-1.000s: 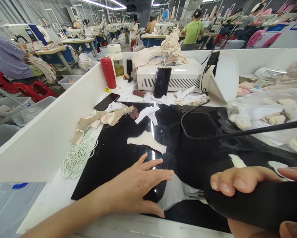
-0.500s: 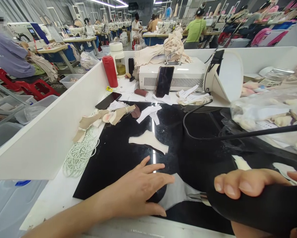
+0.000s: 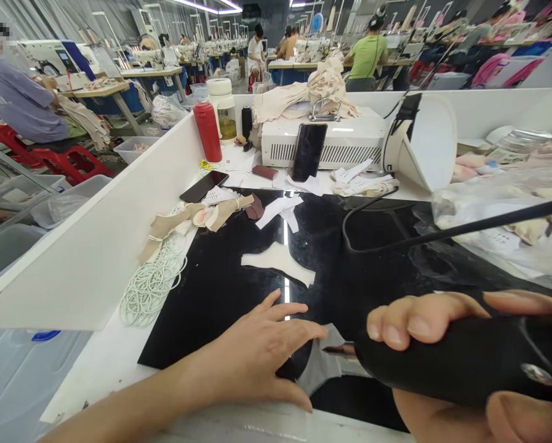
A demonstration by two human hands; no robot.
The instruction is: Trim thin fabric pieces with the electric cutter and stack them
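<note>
My right hand [image 3: 423,326] is wrapped round a black-handled tool [image 3: 446,363] with a narrow, pointed metal tip. That tip lies over a thin, whitish, see-through piece of material [image 3: 319,363] on the black board. At the left edge of this piece is my left hand [image 3: 266,344], its fingers spread and nothing in its grasp. Whether the fingertips press on the material I cannot tell. Farther back on the board rests a cream, curved cut piece [image 3: 278,261].
A black cord [image 3: 442,237] loops over the black board [image 3: 202,314]. Green elastic cord [image 3: 151,289] is heaped at left. A white vented box [image 3: 322,144], a phone [image 3: 309,151], a red bottle [image 3: 207,132] and a white funnel-shaped shade [image 3: 426,141] stand behind. A plastic bag [image 3: 501,209] lies right.
My right hand has brought the tool left and slightly up, so its tip is farther over the see-through piece. My left hand has stayed nearly still. The view has shifted slightly.
</note>
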